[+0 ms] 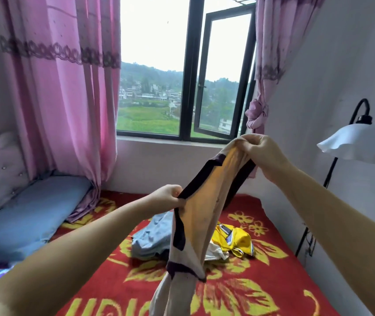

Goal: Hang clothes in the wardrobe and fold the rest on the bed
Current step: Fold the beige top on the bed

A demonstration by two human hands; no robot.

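Hands gripping cream garment (207, 208) above bed (239, 290), left hand (170, 197) lower, right hand (261, 151) higher

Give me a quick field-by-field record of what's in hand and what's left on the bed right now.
held item: cream garment with dark trim, lifted above the bed, lower end hanging down
left hand: grips the garment's lower edge
right hand: grips its upper end, raised higher
on bed: blue denim piece, yellow garment, lying together, unfolded
bed cover: red blanket with yellow flowers
also on bed: blue pillow at the left
wardrobe: not in view
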